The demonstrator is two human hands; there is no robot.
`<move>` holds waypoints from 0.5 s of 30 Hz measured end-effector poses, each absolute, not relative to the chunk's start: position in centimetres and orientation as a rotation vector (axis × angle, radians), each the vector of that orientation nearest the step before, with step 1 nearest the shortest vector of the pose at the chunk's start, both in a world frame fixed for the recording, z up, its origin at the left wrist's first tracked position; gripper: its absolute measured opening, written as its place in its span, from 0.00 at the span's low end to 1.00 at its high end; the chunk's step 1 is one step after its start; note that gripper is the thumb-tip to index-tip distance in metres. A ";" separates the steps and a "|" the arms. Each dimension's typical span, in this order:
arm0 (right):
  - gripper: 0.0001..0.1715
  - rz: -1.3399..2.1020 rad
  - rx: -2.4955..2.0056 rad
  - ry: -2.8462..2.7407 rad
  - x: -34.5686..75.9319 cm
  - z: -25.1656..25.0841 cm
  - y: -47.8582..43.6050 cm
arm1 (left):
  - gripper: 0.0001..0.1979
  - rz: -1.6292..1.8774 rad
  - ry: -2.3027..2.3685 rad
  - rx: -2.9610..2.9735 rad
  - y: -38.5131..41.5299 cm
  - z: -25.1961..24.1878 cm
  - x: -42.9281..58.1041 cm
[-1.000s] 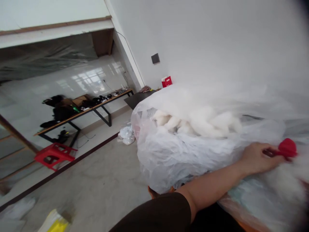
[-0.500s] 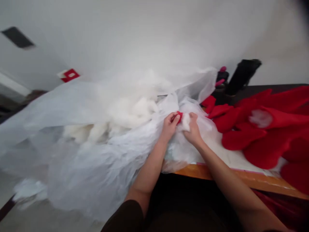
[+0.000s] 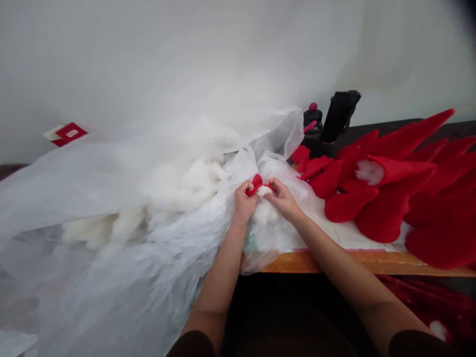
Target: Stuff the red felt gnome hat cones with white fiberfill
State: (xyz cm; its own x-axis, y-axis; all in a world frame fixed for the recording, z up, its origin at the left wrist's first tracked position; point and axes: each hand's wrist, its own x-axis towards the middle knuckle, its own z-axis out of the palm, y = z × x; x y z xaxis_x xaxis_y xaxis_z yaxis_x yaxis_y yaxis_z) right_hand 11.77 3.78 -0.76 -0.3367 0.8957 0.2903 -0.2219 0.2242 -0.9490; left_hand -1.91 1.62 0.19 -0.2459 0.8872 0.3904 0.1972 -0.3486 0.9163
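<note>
Both hands [image 3: 244, 202] pinch red felt [image 3: 256, 184] around white stuffing [image 3: 265, 210].

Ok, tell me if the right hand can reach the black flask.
Probably yes: the right hand would pass over the low, soft red fabric pieces lying before the black flask, with nothing taller between, once it leaves the white stuffing.

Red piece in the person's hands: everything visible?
The small red fabric piece is bright, soft and felt-like, bunched into a curved shape and partly hidden. The left hand pinches it, and the right hand is close against its other side. A tuft of white stuffing touches its edge. It sits above a clear plastic bag. Its full outline cannot be seen.
</note>
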 end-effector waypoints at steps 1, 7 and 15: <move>0.15 1.315 -0.709 -1.441 11.7 -0.9 3.8 | 0.15 1.648 1.316 1.486 1.4 0.3 -1.7; 0.12 0.970 -0.991 -1.418 12.1 -1.2 3.7 | 0.17 1.429 1.084 1.870 -0.6 0.8 0.1; 0.15 1.412 -0.881 -1.181 13.5 -0.9 3.4 | 0.20 1.478 1.524 1.734 0.2 -1.1 0.2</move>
State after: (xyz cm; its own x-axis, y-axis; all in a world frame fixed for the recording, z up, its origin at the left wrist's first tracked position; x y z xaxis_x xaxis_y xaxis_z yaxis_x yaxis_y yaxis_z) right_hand 13.49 3.40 -0.89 -0.1822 0.9798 0.0821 -0.2536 0.0338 -0.9667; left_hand 0.19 0.19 -1.14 -0.1521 0.8856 0.4388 0.4652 -0.3276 0.8224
